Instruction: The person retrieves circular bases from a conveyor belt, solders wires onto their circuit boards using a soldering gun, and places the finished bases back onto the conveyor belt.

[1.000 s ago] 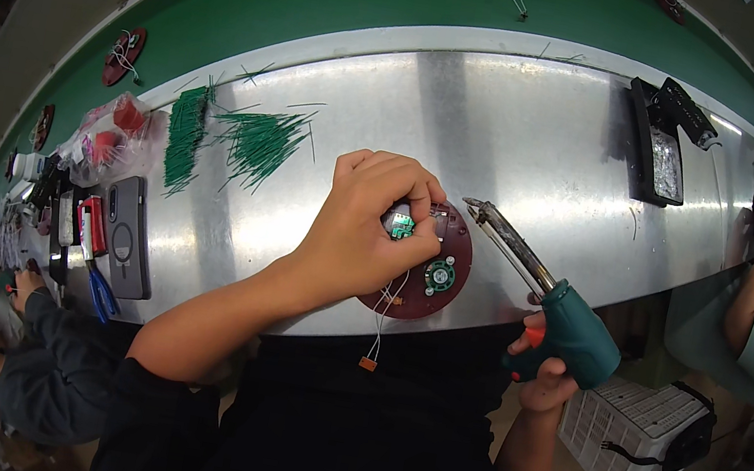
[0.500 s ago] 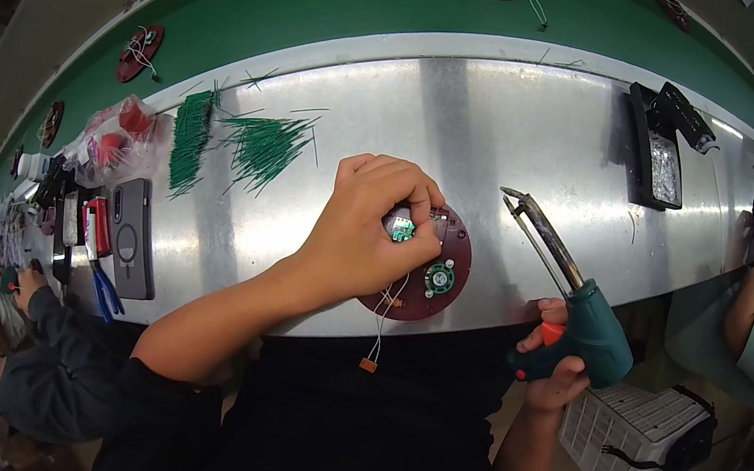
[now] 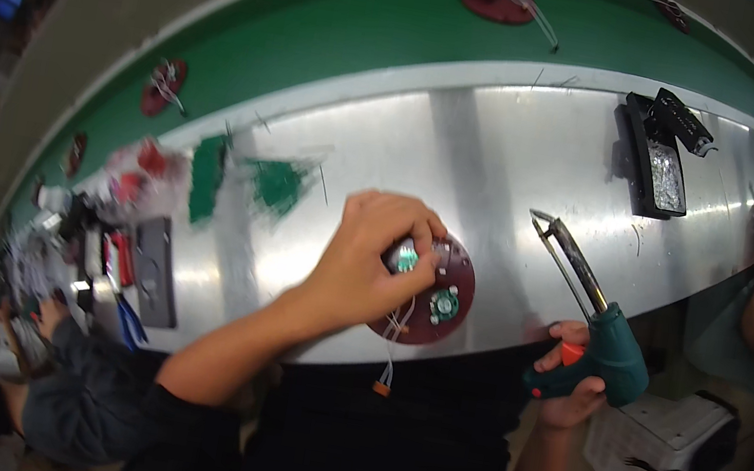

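Observation:
My left hand [image 3: 359, 257] is closed in a pinch over a dark red round disc [image 3: 463, 274] on the metal bench. Between thumb and fingers it grips a small green circuit board [image 3: 408, 258], partly covered by the fingers. A round green part [image 3: 443, 305] sits on the disc's near right side. White wires run from the disc to a small orange connector [image 3: 382, 388] at the bench's front edge. Wrapped round the handle of a green soldering gun [image 3: 618, 361] with a red trigger is my right hand [image 3: 575, 385]. The gun's tip points up and left, apart from the disc.
Thin green wires [image 3: 276, 185] lie in piles at the left, near a dark phone case [image 3: 156, 270] and blue-handled pliers [image 3: 129, 323]. A black tray [image 3: 649, 170] stands far right. More red discs [image 3: 496, 0] rest on the green ledge. Co-workers sit at both sides.
The whole view has shifted, so the scene sits slightly lower and farther right, with some blur at left. Both hands keep their holds, and the gun stays apart from the disc.

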Motion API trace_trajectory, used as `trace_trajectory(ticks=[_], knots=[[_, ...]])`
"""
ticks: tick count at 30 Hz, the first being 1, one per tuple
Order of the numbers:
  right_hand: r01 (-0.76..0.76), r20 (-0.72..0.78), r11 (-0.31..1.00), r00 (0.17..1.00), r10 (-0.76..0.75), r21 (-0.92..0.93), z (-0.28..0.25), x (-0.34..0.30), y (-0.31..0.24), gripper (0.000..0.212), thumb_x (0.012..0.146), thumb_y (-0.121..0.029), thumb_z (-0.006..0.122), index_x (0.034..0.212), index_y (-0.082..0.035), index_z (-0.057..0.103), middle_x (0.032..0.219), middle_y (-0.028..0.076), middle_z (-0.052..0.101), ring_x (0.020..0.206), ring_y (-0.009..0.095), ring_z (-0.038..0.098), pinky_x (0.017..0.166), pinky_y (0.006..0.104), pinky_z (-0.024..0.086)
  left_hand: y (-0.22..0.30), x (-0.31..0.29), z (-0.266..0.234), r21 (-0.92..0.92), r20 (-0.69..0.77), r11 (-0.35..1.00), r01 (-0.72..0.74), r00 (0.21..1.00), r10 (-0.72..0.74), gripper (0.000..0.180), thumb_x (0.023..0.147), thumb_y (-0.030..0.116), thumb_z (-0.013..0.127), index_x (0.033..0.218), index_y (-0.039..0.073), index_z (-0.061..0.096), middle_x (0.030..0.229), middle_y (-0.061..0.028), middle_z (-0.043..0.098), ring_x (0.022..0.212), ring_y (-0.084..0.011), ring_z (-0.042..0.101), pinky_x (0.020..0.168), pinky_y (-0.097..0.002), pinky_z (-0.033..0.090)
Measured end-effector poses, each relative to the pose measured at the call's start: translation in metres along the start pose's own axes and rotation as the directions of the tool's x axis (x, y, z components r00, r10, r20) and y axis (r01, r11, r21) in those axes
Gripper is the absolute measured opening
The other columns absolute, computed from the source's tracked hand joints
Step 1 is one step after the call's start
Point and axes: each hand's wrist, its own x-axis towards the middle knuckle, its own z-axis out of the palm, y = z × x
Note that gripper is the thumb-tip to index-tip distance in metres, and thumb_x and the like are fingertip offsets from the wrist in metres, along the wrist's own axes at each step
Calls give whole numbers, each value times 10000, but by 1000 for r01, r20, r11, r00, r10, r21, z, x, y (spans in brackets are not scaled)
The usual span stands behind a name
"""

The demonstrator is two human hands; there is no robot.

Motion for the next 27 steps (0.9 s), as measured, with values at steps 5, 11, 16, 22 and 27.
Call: trace_trajectory(ticks=[5,11,16,22,27], knots=[[41,-29,998,999,-39,43,-2,-2,3,918,1043,-765,467,1203,129,603,865,180,678,714,199,627,774,362,537,13,-7,-4,114,99,993,-38,995,27,133,885,95,785,910,106,655,1193,-64,754,1121,-251,666,1086,-427,370],[38,-58,999,998,-36,34,-18,-7,4,888,1047,-759,468,1145,108,631,716,112,652,716,206,634,777,361,533,37,-9,-16,321,208,938,-129,976,63,201,896,185,826,990,109,666,1271,-70,734,1176,-263,662,1109,-473,336],[33,-110,997,994,-26,66,-29,-10,13,875,1036,-769,480,1122,87,638,718,112,651,673,178,626,696,316,522,61,-14,-20,403,370,893,-198,928,39,779,715,428,974,1269,28,600,1503,-201,561,1345,-414,561,1130,-516,420],[106,-193,992,977,-92,62,-25,4,12,848,1045,-755,478,1073,78,634,719,112,643,621,167,608,594,282,487,56,0,-15,466,366,849,-248,928,71,812,696,425,958,1292,17,586,1490,-210,562,1371,-424,552,1126,-510,448],[60,-193,997,980,-49,47,-37,-1,13,818,1049,-740,472,1068,66,612,924,140,659,580,127,582,534,256,488,5,76,-29,510,129,837,-198,980,153,795,695,421,893,1290,-2,576,1368,-228,607,1270,-434,583,1044,-514,485]])
